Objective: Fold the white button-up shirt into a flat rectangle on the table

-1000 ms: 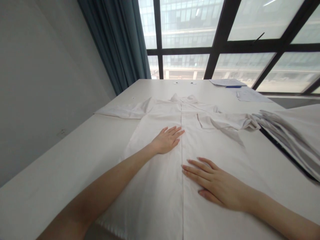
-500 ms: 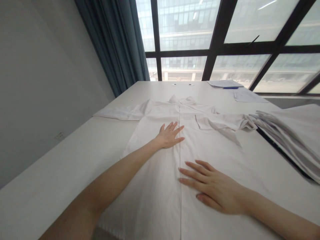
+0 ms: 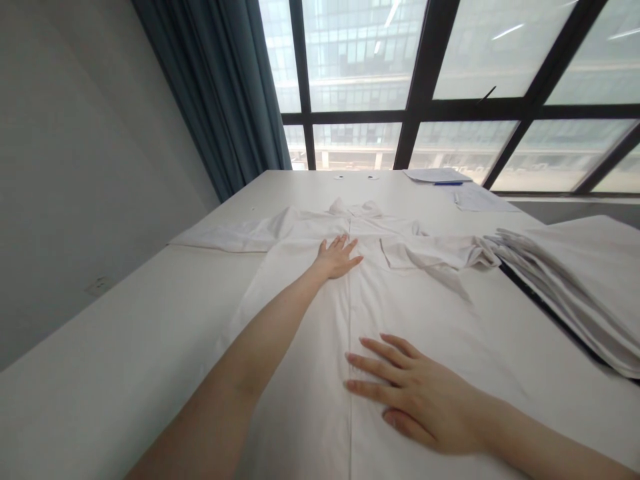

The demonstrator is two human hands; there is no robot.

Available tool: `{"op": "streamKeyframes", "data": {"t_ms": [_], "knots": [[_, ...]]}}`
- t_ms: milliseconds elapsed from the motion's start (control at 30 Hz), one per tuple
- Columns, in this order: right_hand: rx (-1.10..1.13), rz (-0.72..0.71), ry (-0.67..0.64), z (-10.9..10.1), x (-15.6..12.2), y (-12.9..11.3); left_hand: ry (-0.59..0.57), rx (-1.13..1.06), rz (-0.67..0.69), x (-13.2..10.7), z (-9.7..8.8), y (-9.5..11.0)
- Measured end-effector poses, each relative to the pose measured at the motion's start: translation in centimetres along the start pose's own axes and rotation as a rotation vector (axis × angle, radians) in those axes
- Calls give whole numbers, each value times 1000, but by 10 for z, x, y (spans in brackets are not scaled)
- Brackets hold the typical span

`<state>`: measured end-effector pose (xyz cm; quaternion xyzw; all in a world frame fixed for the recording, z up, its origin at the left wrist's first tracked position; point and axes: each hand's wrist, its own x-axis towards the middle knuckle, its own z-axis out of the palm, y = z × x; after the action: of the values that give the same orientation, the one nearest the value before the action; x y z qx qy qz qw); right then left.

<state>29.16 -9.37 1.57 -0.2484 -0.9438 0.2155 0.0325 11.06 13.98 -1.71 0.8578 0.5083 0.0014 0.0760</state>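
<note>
A white garment with a collar, long sleeves and a front seam, a shirt or coat [image 3: 310, 373], lies spread on the white table [image 3: 200, 287] with its collar toward the window. My left hand [image 3: 337, 259] rests flat on its chest beside the front seam, fingers spread. Nearer to me, my right hand [image 3: 415, 393] lies palm down on the lower front, its fingertips at the seam and its fingers apart. Neither hand holds anything. The left sleeve stretches out flat, while the right sleeve [image 3: 440, 252] is folded and bunched across the cloth.
A stack of folded white cloth [image 3: 580, 280] sits on something dark at the right. Papers [image 3: 435, 175] and a blue pen [image 3: 449, 183] lie at the table's far right. Behind stand a blue curtain [image 3: 215, 93] and dark-framed windows [image 3: 357, 117]; a grey wall [image 3: 75, 147] is at left.
My left hand has slid a little farther up the garment toward the collar, fingers still spread. My right hand stays on the lower front. The view has shifted slightly.
</note>
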Motion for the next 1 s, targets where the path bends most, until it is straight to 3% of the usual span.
{"op": "streamKeyframes", "data": {"t_ms": [233, 400, 600, 900, 1000], "knots": [[23, -3, 22, -3, 1, 2, 67, 0, -4, 15, 1, -20], [44, 30, -15, -6, 1, 3, 87, 15, -108, 24, 0, -49], [63, 1, 31, -12, 1, 8, 61, 40, -216, 39, -6, -86], [-277, -162, 189, 9, 3, 36, 79, 72, -319, 63, -12, -131], [-350, -169, 174, 12, 4, 40, 90, 84, -347, 70, -12, -141]]}}
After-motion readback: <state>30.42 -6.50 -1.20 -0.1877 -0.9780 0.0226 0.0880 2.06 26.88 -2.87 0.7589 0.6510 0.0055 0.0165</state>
